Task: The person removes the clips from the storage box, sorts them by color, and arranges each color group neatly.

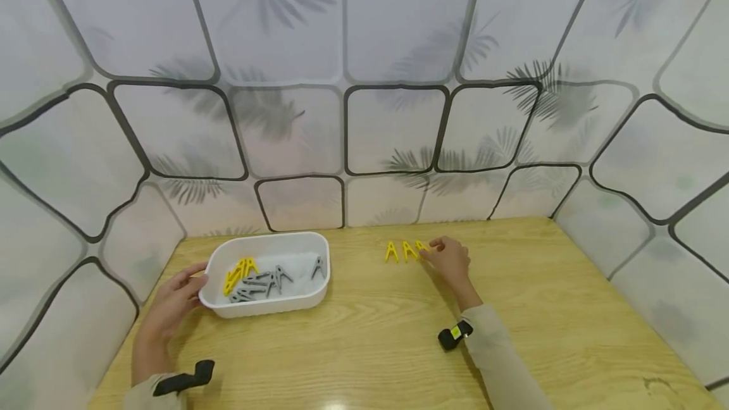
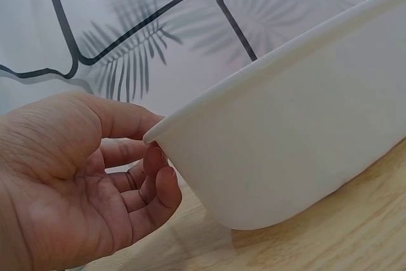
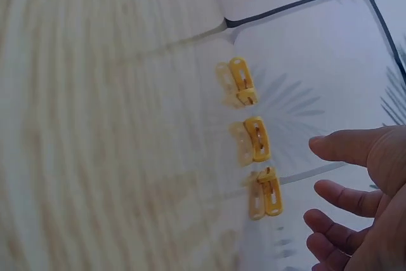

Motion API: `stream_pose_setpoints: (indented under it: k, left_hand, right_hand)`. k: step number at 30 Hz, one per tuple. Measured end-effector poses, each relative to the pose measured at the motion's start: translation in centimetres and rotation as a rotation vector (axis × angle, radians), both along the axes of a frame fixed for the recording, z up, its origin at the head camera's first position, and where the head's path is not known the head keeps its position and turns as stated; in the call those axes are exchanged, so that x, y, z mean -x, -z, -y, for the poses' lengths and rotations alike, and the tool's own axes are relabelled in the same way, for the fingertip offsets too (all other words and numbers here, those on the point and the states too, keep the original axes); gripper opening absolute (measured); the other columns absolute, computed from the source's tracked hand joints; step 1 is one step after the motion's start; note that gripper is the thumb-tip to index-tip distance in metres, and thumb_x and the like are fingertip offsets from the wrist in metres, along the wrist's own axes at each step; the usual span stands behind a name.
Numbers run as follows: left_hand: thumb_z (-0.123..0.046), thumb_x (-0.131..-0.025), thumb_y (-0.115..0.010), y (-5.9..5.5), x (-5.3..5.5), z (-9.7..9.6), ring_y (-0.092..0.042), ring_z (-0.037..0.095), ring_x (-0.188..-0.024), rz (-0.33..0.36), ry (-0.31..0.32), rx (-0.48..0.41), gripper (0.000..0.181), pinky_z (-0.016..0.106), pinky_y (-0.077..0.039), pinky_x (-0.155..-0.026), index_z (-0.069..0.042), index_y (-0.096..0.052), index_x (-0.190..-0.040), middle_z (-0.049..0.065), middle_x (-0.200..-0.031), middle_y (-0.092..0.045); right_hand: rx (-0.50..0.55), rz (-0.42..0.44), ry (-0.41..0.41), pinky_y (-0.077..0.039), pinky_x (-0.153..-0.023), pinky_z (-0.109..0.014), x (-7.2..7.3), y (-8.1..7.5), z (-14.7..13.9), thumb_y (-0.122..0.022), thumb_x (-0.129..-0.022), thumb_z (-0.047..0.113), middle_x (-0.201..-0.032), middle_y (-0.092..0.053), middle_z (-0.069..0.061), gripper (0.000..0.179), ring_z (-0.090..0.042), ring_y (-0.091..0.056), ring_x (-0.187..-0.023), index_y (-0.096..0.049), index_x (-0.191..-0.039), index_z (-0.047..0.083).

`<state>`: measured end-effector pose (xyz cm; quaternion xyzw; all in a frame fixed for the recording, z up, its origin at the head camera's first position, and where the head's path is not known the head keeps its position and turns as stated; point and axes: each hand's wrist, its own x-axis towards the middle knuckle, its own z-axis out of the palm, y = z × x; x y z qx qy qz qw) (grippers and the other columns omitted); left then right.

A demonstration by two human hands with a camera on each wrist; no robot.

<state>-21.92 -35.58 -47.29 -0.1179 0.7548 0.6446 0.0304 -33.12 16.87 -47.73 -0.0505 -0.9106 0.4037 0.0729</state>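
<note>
With my left hand (image 1: 171, 304) I grip the left end of a white plastic tub (image 1: 264, 309); in the left wrist view the fingers (image 2: 166, 191) curl in under its rim. Several yellow clothespins (image 1: 236, 276) lie inside at the left, beside several grey clothespins (image 1: 278, 278). To the right of the tub, three yellow clothespins (image 1: 391, 252) stand in a row on the table. My right hand (image 1: 450, 260) is at the rightmost clothespin (image 1: 421, 246), partly covering it in the head view. In the right wrist view its fingers (image 3: 349, 198) are spread, holding nothing, a little apart from the row.
The light wood table (image 1: 364, 347) ends at the back against a pale wall covering (image 1: 393, 131) with dark outlines and leaf prints. Similar covering closes in the left and right sides. A black strap (image 1: 455, 335) is on the right wrist, another (image 1: 185, 382) on the left.
</note>
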Motion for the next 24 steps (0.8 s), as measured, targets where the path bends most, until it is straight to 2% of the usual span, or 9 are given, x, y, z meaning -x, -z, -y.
stream_pose_setpoints:
  k: [2, 5, 8, 10, 15, 18, 21, 24]
  left_hand:
    - [-0.027, -0.106, -0.057, -0.1, -0.1, 0.0, -0.060, -0.002, -0.089, -0.011, -0.013, -0.014, 0.035, 0.021, -0.055, -0.078, -0.022, -0.052, -0.140, -0.017, -0.099, -0.056]
    - [-0.025, -0.105, -0.057, -0.3, -0.3, -0.1, -0.060, 0.000, -0.086, -0.023, -0.023, -0.025, 0.030, 0.022, -0.055, -0.076, -0.025, -0.056, -0.135, -0.018, -0.095, -0.059]
    - [-0.024, -0.105, -0.057, -0.4, -0.3, -0.2, -0.061, 0.001, -0.085, -0.025, -0.022, -0.014, 0.037, 0.023, -0.055, -0.076, -0.016, -0.053, -0.142, -0.018, -0.093, -0.061]
    - [-0.024, -0.106, -0.057, -0.3, -0.4, -0.3, -0.061, 0.001, -0.085, -0.031, -0.021, -0.011, 0.042, 0.024, -0.055, -0.076, -0.009, -0.050, -0.145, -0.018, -0.092, -0.061]
    - [-0.023, -0.106, -0.055, 0.0, -0.3, -0.1, -0.062, 0.001, -0.085, -0.055, -0.025, -0.013, 0.046, 0.023, -0.055, -0.076, -0.002, -0.046, -0.147, -0.017, -0.093, -0.062]
    - [-0.022, -0.107, -0.054, 0.1, -0.3, -0.2, -0.062, 0.000, -0.085, -0.037, -0.028, -0.008, 0.051, 0.023, -0.055, -0.076, 0.001, -0.041, -0.150, -0.017, -0.095, -0.061]
    - [-0.023, -0.107, -0.053, 0.1, -0.3, -0.3, -0.061, 0.001, -0.086, -0.019, -0.033, -0.002, 0.055, 0.023, -0.054, -0.076, 0.002, -0.036, -0.153, -0.016, -0.096, -0.062]
    - [-0.023, -0.107, -0.053, 0.0, -0.2, -0.4, -0.060, 0.001, -0.086, -0.023, -0.042, 0.007, 0.056, 0.023, -0.054, -0.076, 0.002, -0.035, -0.154, -0.015, -0.096, -0.062]
  right_hand:
    - [0.019, -0.047, -0.015, -0.032, -0.097, -0.065, -0.1, -0.5, 0.2, -0.077, -0.089, 0.028, -0.115, -0.066, -0.025, 0.037, -0.048, -0.048, -0.111, -0.070, -0.112, 0.000]
    - [0.041, -0.099, -0.041, -0.030, -0.098, -0.067, -0.2, -1.2, 0.4, -0.077, -0.089, 0.027, -0.115, -0.065, -0.025, 0.037, -0.048, -0.048, -0.112, -0.070, -0.113, 0.000]
    - [0.059, -0.123, -0.068, -0.031, -0.101, -0.066, -0.4, -1.6, 0.5, -0.076, -0.091, 0.024, -0.118, -0.065, -0.025, 0.037, -0.046, -0.050, -0.114, -0.068, -0.117, -0.001]
    - [0.087, -0.154, -0.083, -0.036, -0.100, -0.060, -0.6, -2.2, 1.0, -0.075, -0.092, 0.022, -0.116, -0.065, -0.025, 0.034, -0.043, -0.053, -0.112, -0.069, -0.115, -0.002]
    - [0.166, -0.255, -0.176, -0.046, -0.093, -0.049, -0.8, -4.9, 4.6, -0.076, -0.092, 0.017, -0.111, -0.065, -0.024, 0.027, -0.039, -0.056, -0.105, -0.071, -0.110, -0.002]
    - [0.142, -0.310, -0.280, -0.045, -0.092, -0.047, -0.6, -6.9, 8.3, -0.076, -0.092, 0.017, -0.109, -0.067, -0.021, 0.025, -0.036, -0.056, -0.103, -0.072, -0.110, 0.001]
    - [0.062, -0.370, -0.416, -0.044, -0.092, -0.047, -0.5, -9.0, 12.7, -0.076, -0.092, 0.019, -0.106, -0.069, -0.018, 0.024, -0.034, -0.057, -0.101, -0.073, -0.109, 0.003]
    - [-0.085, -0.409, -0.636, -0.044, -0.096, -0.046, -0.4, -10.6, 17.3, -0.075, -0.093, 0.019, -0.107, -0.070, -0.015, 0.023, -0.031, -0.059, -0.103, -0.072, -0.111, 0.004]
